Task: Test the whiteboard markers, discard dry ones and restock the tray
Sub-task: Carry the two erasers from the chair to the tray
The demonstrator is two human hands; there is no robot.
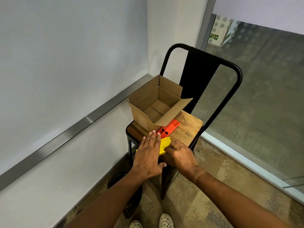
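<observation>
A yellow plastic tray [164, 145] lies at the front of the chair's wooden seat [189, 127]. Behind it lies an orange tray [169, 128]. My left hand [148, 155] rests flat on the yellow tray's left part, fingers straight and pointing away from me. My right hand [180, 153] has its fingers curled at the yellow tray's right edge; what they hold is hidden. An open cardboard box [156, 104] stands at the back left of the seat, and nothing shows inside it. No markers show.
The black metal chair [230, 66] stands in a corner, with a whiteboard wall [65, 63] and its metal ledge [79, 127] to the left. A glass partition [263, 96] runs along the right. A dark bag [121, 178] lies on the floor under my left arm.
</observation>
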